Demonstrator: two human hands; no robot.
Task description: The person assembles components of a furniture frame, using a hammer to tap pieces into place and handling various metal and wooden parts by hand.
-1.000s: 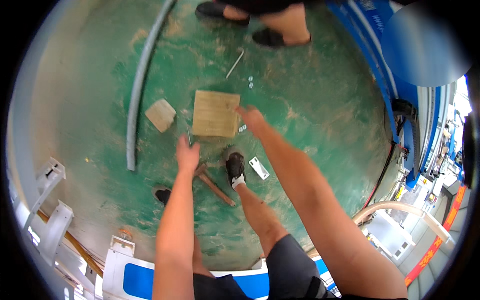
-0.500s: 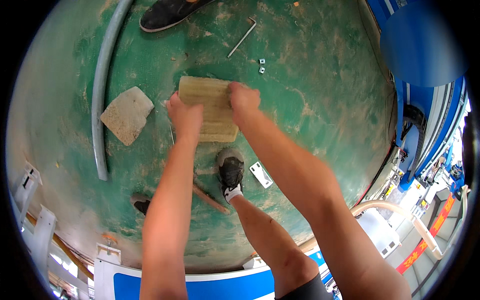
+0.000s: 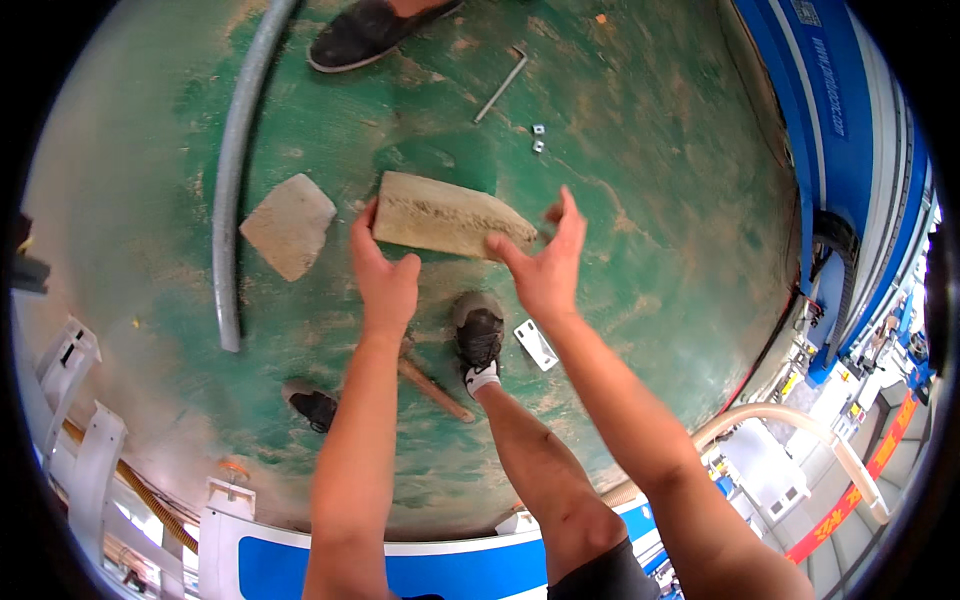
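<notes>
A tan, stone-like block (image 3: 445,213) with a rough, broken-looking long face is tilted up off the green floor in front of me. My left hand (image 3: 385,280) grips its left end, the fingers partly hidden by the block and the thumb sticking out. At the right end, the thumb of my right hand (image 3: 545,270) touches the block's near edge, while its other fingers are spread apart beyond the end. A second, flatter piece of pale tan slab (image 3: 290,227) lies on the floor to the left.
A long grey pipe (image 3: 232,200) curves along the left. Beyond the block lie an L-shaped hex key (image 3: 500,87) and two small metal nuts (image 3: 538,138). Nearer are a white plate with holes (image 3: 536,345) and a wooden handle (image 3: 436,390). Another person's dark shoe (image 3: 370,33) stands at the far side.
The block has turned from showing its broad ridged face to showing its rough long side. My right hand has loosened, its fingers spreading away from the right end.
</notes>
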